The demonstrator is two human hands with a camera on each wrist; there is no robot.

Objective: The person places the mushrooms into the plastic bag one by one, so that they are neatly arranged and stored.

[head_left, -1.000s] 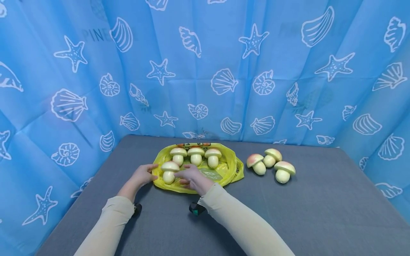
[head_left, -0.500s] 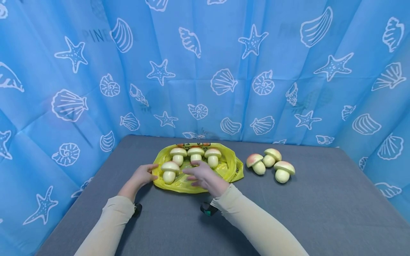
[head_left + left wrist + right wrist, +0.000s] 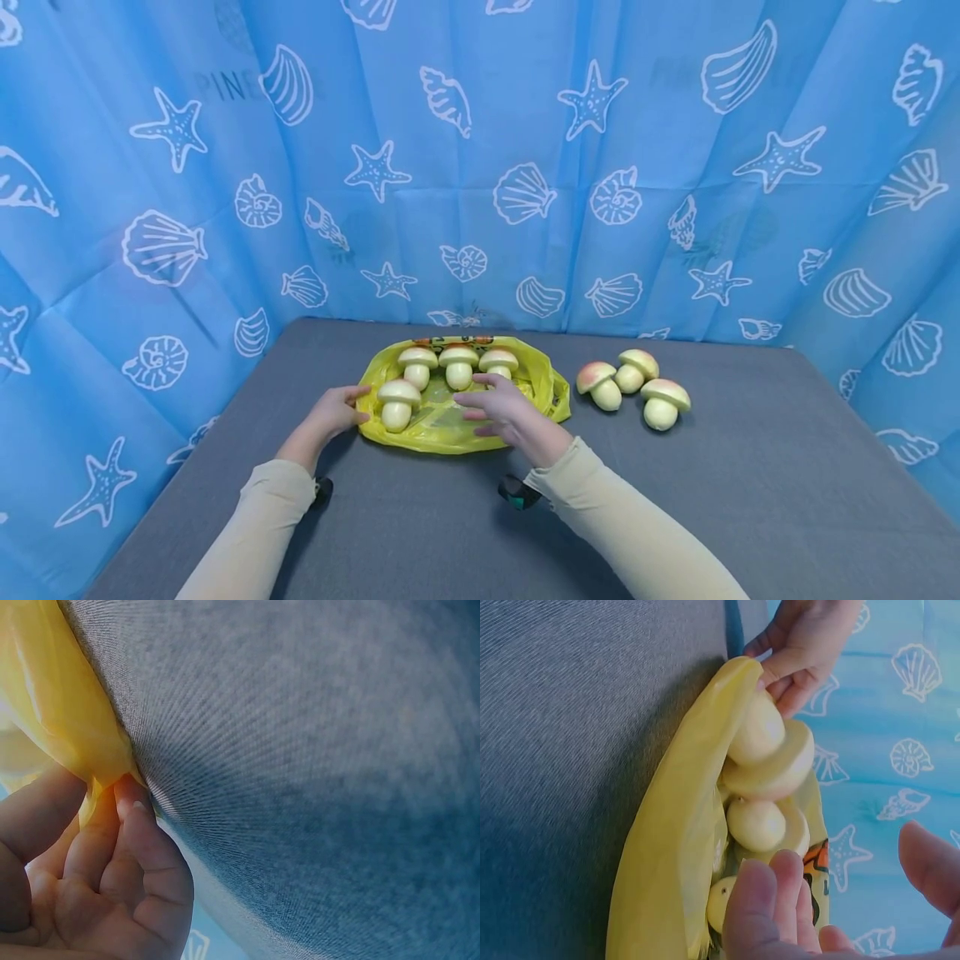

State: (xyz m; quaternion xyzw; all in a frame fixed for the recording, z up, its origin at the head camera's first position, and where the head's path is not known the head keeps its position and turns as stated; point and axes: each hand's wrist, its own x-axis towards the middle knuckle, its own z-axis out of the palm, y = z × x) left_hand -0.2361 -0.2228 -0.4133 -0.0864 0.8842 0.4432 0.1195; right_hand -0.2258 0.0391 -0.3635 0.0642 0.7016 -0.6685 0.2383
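Observation:
A yellow plastic bag (image 3: 442,442) lies with its mouth spread open on the table. Inside it, one toy mushroom (image 3: 397,405) stands at the front left, with three more mushrooms (image 3: 458,367) in a row along the back. My left hand (image 3: 331,419) pinches the bag's left edge; in the left wrist view the yellow film (image 3: 90,742) is gathered between thumb and fingers. Over the right part of the bag hovers my right hand (image 3: 519,419), fingers spread and holding nothing. It partly covers the rightmost mushroom of the row.
Three more toy mushrooms (image 3: 630,387) lie close together on the grey table (image 3: 750,483), right of the bag. A blue curtain (image 3: 480,225) with white shells and starfish hangs behind and along both sides of the table.
My right hand has moved rightward, away from the front-left mushroom, across the bag. My left hand has stayed at the bag's edge, and the mushrooms have kept their places.

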